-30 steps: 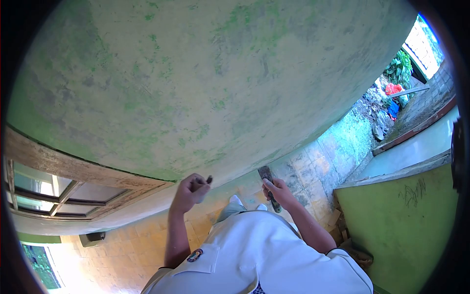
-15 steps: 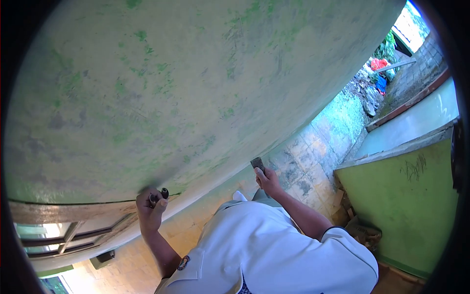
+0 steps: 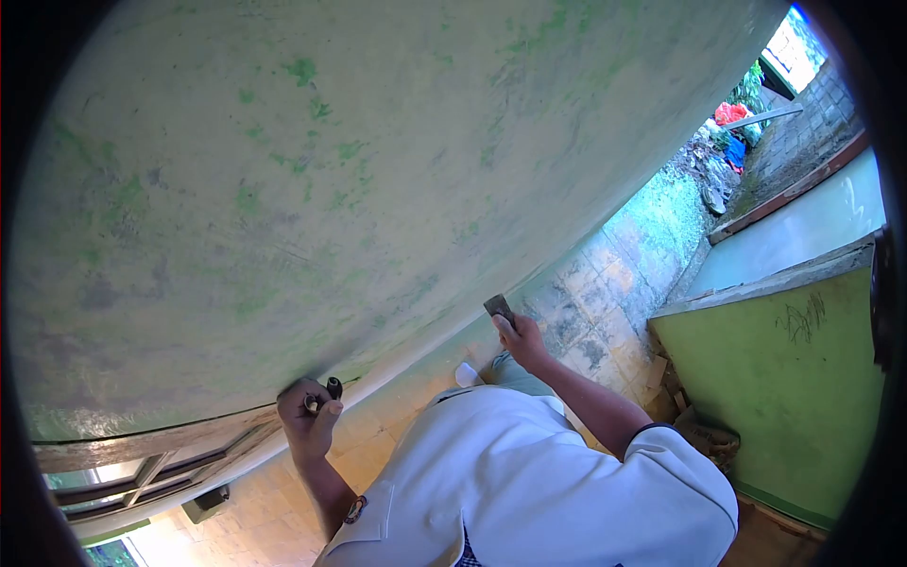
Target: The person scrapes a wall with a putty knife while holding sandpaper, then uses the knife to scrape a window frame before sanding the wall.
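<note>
I stand close to a plastered wall (image 3: pixel 359 170) mottled with green stains. My left hand (image 3: pixel 310 418) is closed around a small dark tool (image 3: pixel 332 387) and presses against the wall's lower part, next to a wooden window frame (image 3: pixel 142 444). My right hand (image 3: pixel 521 342) grips a flat dark scraper (image 3: pixel 498 307), whose blade points up at the wall's base. My white shirt (image 3: pixel 529 482) fills the bottom of the view.
A tiled walkway (image 3: pixel 605 312) runs along the wall toward a pile of rubble and red and blue items (image 3: pixel 729 132). At the right stands a low green wall (image 3: pixel 794 397) with a concrete top. Debris lies at its foot (image 3: pixel 704 439).
My left hand moved down and left along the wall to beside the window frame. My right hand lifted the scraper slightly toward the wall. The view shifted closer to the wall.
</note>
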`<state>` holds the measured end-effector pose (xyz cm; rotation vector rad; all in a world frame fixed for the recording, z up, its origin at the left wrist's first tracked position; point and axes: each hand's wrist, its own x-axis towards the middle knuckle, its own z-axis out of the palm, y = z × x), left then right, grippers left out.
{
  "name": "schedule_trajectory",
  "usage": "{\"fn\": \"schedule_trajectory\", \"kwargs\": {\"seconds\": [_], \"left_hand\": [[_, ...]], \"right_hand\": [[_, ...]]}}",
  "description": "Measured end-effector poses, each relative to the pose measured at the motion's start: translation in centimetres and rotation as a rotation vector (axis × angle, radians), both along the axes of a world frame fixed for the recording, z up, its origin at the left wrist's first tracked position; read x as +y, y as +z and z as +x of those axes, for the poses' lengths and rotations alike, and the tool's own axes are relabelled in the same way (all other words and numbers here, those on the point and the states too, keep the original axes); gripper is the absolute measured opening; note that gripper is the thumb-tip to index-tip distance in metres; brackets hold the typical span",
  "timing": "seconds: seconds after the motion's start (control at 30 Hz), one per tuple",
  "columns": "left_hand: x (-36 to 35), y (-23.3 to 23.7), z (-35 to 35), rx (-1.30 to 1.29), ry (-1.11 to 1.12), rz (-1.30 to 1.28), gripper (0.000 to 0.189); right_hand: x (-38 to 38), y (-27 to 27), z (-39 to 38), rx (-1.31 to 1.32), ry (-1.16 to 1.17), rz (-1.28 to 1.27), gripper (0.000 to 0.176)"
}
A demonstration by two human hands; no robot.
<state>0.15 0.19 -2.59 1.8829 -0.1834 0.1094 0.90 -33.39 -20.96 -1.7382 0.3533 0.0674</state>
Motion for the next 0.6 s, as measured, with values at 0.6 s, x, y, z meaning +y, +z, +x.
{"fn": "schedule_trajectory", "kwargs": {"seconds": [0.6], "left_hand": [[0.2, -0.5, 0.0, 0.051, 0.022, -0.021, 0.042]], "right_hand": [[1.1, 2.7, 2.8, -0.055, -0.054, 0.146, 0.041]]}}
